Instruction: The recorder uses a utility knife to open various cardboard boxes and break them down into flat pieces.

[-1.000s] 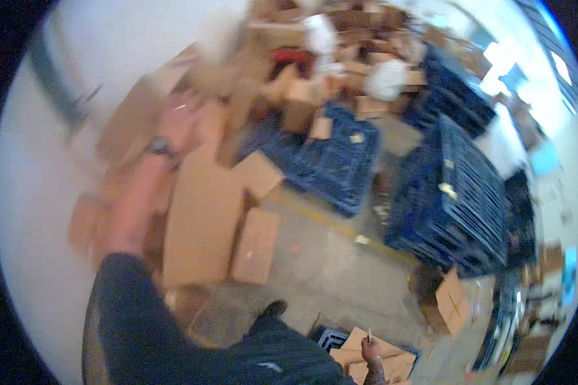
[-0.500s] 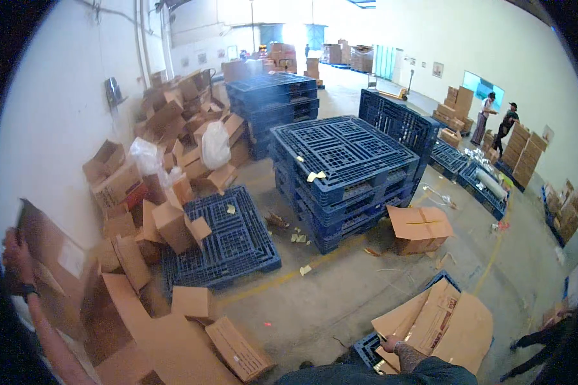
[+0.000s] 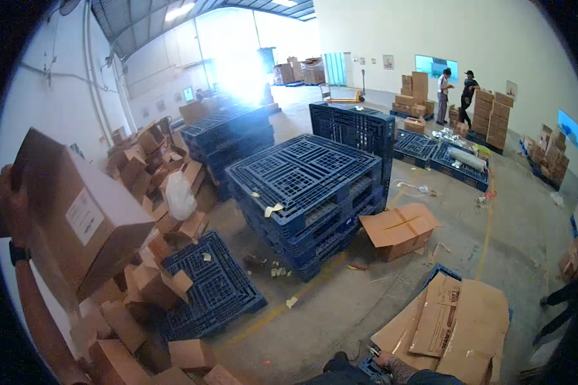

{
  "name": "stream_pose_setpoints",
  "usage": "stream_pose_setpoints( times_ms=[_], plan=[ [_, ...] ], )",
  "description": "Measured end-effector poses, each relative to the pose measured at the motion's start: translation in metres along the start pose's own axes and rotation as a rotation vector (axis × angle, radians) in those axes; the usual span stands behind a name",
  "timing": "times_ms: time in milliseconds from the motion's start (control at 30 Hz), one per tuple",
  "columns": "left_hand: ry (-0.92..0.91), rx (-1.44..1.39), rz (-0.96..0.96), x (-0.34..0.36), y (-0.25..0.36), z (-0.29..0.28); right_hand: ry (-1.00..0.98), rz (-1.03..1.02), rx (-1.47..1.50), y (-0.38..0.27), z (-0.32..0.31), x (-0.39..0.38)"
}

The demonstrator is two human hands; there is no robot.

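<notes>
At the left edge my left hand (image 3: 11,199) grips a large brown cardboard box (image 3: 90,212) with a white label, holding it raised and tilted beside the wall. My right hand (image 3: 384,359) is low at the bottom, closed around a small object with a pale, shiny tip that is too small to name. It is beside the flattened cardboard sheets (image 3: 485,314), which lie stacked over a blue plastic pallet (image 3: 443,272).
Loose empty boxes (image 3: 135,170) are heaped along the left wall, partly over a blue pallet (image 3: 218,282). Stacked blue pallets (image 3: 302,173) stand in the middle, with an open box (image 3: 401,231) to their right. Two people (image 3: 456,96) stand far right near box stacks.
My left hand has lifted the cardboard box higher, and its labelled side now shows large. My right hand has drawn back from the flattened cardboard toward the lower edge. The view has turned right.
</notes>
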State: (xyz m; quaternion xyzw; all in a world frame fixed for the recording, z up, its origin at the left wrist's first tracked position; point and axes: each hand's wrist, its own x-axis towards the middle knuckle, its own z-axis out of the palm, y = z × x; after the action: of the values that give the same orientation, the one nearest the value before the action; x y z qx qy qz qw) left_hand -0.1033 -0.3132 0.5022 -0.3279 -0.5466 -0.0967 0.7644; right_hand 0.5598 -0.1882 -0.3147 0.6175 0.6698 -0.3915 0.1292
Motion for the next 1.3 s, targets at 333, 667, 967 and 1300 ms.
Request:
stream_pose_setpoints(
  times_ms=[333, 667, 967, 1300],
  plan=[
    [-0.049, -0.381, -0.177, 0.059, 0.254, 0.150, 0.291, 0.506, 0.451, 0.111, -0.124, 0.002],
    [0.027, -0.809, -0.162, 0.095, 0.511, 0.274, 0.464, 0.531, 0.436, 0.074, -0.111, 0.056],
    [-0.225, -1.181, -0.109, 0.087, 0.743, 0.367, 0.283, 0.404, 1.254, 0.026, -0.013, 0.063],
    [-0.580, -1.929, 0.717, 0.088, 0.817, 0.362, 0.597, 0.699, 0.743, -0.107, -0.087, 0.043]
  ],
)
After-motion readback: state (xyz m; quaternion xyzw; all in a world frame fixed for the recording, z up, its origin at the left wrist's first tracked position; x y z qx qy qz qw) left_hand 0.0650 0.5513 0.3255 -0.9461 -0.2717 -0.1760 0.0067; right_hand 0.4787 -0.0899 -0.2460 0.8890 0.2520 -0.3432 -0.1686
